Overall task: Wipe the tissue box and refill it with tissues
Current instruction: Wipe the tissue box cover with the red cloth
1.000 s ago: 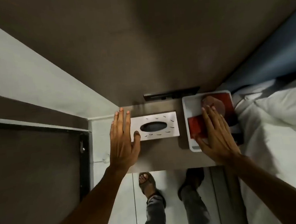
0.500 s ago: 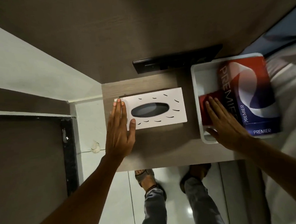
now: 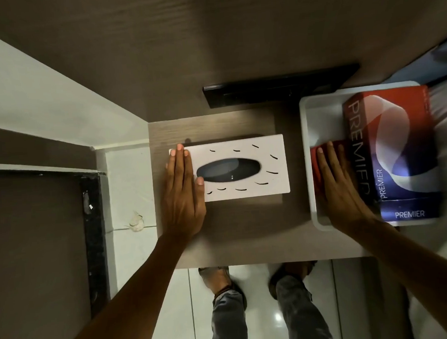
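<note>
The left hand [image 3: 182, 196] is lying flat, fingers extended, steadying the white tissue box [image 3: 243, 168]; the right hand [image 3: 342, 187], fingers spread, is pressing the red cloth [image 3: 316, 173] inside the white tray [image 3: 306, 137], likely gathering it for wiping.

The left hand [image 3: 182, 196] covers the tissue box's [image 3: 243, 168] left end. The right hand [image 3: 342, 187] hides most of the red cloth [image 3: 316, 173] in the tray [image 3: 319, 115]; the tray's right edge is blurred.
</note>
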`<move>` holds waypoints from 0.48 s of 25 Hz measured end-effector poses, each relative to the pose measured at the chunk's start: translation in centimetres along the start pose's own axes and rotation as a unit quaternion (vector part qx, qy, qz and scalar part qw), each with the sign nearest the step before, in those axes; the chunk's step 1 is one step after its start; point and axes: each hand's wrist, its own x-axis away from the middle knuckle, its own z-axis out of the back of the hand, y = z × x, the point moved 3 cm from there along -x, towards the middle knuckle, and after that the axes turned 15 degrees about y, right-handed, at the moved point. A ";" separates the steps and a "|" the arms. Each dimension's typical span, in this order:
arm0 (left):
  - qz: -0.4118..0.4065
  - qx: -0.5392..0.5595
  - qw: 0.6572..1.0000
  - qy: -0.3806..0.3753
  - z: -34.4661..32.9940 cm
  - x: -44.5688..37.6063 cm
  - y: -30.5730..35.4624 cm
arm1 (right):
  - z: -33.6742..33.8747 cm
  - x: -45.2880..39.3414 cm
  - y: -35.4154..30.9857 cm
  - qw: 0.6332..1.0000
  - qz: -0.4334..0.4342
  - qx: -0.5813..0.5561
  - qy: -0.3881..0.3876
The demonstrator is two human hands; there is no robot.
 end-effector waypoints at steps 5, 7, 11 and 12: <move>0.010 0.018 0.999 0.029 -0.1 0.1 0.1 | 1.3 0.0 -0.5 0.992 -0.052 -0.110 0.040; -0.002 0.020 1.000 0.023 0.0 0.2 0.0 | 2.4 -0.1 -0.5 0.963 -0.142 -0.223 0.055; 0.020 -0.013 0.999 -0.022 -0.5 0.1 -0.3 | 6.5 0.5 -1.6 0.880 -0.302 -0.342 0.133; 0.030 -0.017 0.999 -0.028 -0.6 0.1 -0.3 | 7.7 0.7 -2.4 0.869 -0.305 -0.359 0.154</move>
